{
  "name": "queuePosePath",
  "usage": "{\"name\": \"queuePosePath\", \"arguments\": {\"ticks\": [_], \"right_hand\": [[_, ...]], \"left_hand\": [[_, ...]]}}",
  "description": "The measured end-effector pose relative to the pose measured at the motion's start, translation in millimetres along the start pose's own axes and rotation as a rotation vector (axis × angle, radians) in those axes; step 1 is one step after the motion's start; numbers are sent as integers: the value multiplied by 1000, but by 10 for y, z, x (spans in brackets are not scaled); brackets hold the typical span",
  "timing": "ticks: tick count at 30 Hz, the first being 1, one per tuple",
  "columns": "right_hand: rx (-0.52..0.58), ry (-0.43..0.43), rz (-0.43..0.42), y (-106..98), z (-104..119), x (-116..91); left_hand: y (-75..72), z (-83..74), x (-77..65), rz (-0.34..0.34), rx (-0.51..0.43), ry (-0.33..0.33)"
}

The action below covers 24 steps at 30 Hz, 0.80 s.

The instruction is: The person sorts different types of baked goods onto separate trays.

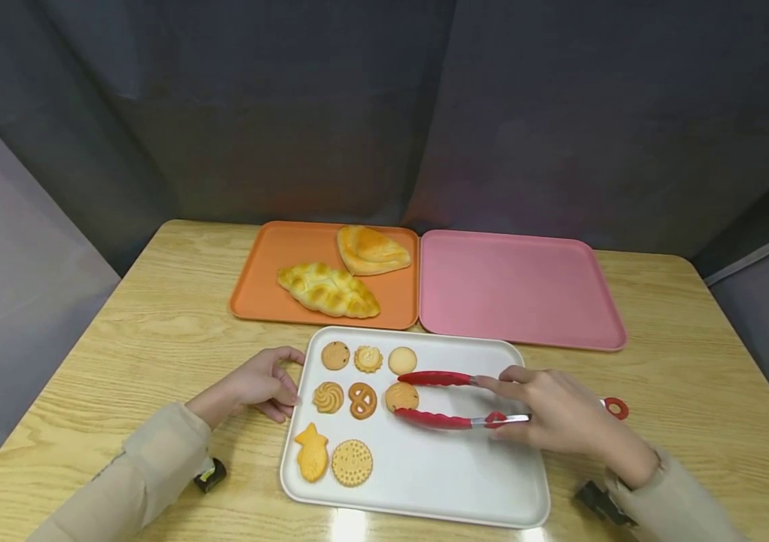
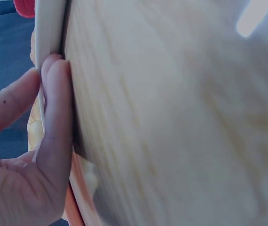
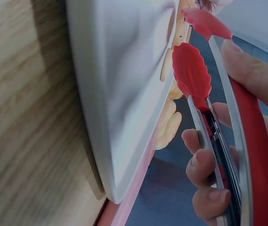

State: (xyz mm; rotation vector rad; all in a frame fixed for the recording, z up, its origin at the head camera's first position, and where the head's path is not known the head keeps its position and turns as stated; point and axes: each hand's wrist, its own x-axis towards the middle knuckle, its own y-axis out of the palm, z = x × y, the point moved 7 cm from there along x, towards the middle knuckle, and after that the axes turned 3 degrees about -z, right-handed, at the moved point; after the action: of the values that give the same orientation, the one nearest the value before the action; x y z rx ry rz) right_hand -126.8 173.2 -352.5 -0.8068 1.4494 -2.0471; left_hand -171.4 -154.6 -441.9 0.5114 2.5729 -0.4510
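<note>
Holding the tongs (image 1: 448, 421): right grip (image 1: 550, 410) is wrapping them, thumb on one side, fingers round the other. Heads (image 3: 192, 70) are standing apart, straddling a cookie (image 1: 401, 397) on the white tray (image 1: 465, 470), just right of the pretzel (image 1: 362, 400). Cannot tell whether either head is touching it. Left grip (image 1: 263, 384) is pinching the tray's left rim.

Handling, by judgement: cookie is looking light and stiff, probably brittle if real, and likely to be sliding on smooth tray under a one-sided push. Near and far edges are offering the best hold, low down, with light, even pressure; scalloped heads should be helping against slipping. Far head is lying close to the pale cookie (image 1: 402, 360), so stray contact is a risk there.

Views: head view is showing the cookie between the heads. Right wrist view is not showing that clearly, but is revealing thumb and fingers opposed on the tongs. Left wrist view is showing fingers along the rim's outer side, which the head view is partly hiding.
</note>
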Motion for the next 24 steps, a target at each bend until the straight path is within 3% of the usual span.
{"name": "queuePosePath", "arguments": {"ticks": [24], "right_hand": [[0, 0, -55, -195, -23, -14]], "left_hand": [[2, -3, -6, 3, -2, 1]]}}
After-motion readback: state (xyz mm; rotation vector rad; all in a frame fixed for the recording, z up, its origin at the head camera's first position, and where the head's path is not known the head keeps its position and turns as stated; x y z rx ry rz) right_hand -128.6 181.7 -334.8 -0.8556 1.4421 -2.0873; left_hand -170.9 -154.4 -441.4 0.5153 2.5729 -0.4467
